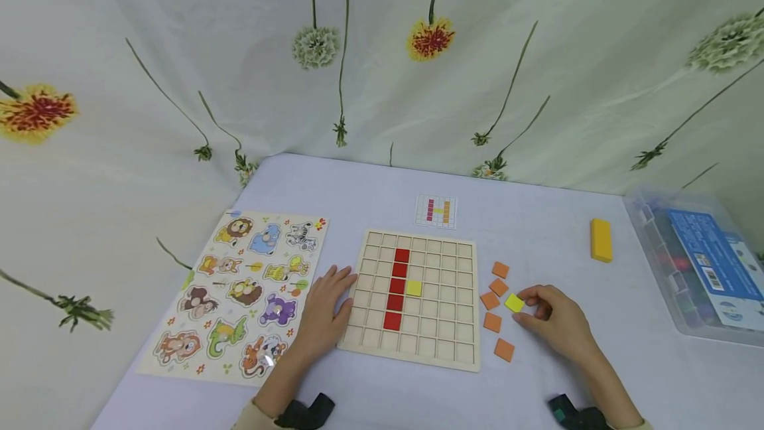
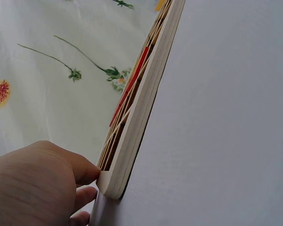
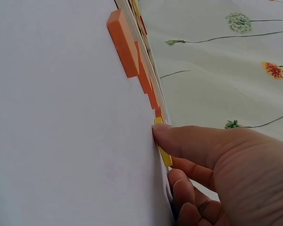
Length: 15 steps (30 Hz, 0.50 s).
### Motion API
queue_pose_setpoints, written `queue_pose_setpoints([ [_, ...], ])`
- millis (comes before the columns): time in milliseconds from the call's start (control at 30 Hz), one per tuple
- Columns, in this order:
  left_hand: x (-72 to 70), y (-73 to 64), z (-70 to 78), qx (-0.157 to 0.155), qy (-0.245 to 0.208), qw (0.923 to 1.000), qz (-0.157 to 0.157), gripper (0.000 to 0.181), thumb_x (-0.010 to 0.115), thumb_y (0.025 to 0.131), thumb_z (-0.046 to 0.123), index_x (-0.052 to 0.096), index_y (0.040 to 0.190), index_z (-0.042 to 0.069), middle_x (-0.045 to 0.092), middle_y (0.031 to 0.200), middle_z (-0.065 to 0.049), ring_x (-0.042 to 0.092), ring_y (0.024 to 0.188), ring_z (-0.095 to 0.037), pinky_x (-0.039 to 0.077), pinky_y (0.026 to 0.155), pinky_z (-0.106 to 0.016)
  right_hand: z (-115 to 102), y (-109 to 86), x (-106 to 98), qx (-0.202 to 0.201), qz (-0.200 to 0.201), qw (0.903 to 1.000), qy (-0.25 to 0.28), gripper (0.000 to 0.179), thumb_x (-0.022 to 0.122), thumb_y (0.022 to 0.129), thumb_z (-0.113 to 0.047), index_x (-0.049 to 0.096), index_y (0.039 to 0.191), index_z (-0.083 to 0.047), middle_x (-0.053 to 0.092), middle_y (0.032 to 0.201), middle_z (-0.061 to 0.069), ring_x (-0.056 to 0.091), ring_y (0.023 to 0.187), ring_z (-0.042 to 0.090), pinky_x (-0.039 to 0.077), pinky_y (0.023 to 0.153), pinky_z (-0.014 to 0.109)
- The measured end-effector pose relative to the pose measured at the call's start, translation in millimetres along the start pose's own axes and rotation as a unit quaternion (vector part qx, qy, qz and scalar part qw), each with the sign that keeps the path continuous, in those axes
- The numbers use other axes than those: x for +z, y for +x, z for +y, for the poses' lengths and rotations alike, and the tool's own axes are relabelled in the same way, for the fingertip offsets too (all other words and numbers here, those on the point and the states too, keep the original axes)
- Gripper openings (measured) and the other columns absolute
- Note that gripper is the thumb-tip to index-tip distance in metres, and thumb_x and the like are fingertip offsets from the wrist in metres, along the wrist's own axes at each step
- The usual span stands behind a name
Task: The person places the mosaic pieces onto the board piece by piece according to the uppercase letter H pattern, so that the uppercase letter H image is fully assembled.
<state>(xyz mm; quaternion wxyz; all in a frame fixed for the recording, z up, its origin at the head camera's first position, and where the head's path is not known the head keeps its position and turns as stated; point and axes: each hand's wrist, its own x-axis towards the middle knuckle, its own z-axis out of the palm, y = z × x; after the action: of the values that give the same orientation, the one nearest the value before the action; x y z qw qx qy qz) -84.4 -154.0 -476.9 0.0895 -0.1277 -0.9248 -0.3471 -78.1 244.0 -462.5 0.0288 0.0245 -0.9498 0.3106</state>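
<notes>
A wooden grid board (image 1: 438, 310) lies mid-table, with a column of red square tiles (image 1: 396, 285) and one yellow tile (image 1: 414, 288) set in its cells. My left hand (image 1: 325, 314) rests at the board's left edge, its fingers fairly straight and touching the rim; the left wrist view shows the thumb at the board's corner. To the right of the board, my right hand (image 1: 555, 317) pinches a second yellow tile (image 3: 165, 153) between thumb and fingers. Several loose orange tiles (image 1: 504, 350) are scattered between that hand and the board.
A small pattern card (image 1: 436, 211) lies behind the board. On the left is an animal puzzle board (image 1: 233, 297). At the right stand a yellow block (image 1: 601, 240) and a clear plastic box (image 1: 662, 271) with a blue label. A flowered cloth (image 1: 382, 85) hangs behind the table.
</notes>
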Motion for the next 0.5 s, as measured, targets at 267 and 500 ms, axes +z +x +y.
queue_pose_setpoints([
  [267,0.6,-0.6,-1.9,-0.008,-0.011,0.9999,-0.002,0.044,0.059,0.091,0.004,0.056,0.134,0.004,0.048,0.147,-0.016,0.030,0.145,-0.038,0.019,0.119,-0.058,-3,0.4,-3,0.021,-0.014,0.9995,0.020,0.030,0.079,0.079,-0.014,0.068,0.105,-0.006,0.060,0.088,0.002,0.048,0.071,0.009,0.041,0.059,0.019],
  [500,2.4,-0.4,-3.4,-0.006,-0.009,0.9999,0.003,0.043,0.060,0.090,0.004,0.057,0.133,0.004,0.049,0.147,-0.015,0.031,0.145,-0.038,0.019,0.119,-0.058,-16,0.5,-16,0.041,-0.035,0.9979,0.036,0.032,0.077,0.082,-0.015,0.066,0.110,-0.005,0.063,0.093,0.006,0.053,0.075,0.014,0.045,0.059,0.019],
])
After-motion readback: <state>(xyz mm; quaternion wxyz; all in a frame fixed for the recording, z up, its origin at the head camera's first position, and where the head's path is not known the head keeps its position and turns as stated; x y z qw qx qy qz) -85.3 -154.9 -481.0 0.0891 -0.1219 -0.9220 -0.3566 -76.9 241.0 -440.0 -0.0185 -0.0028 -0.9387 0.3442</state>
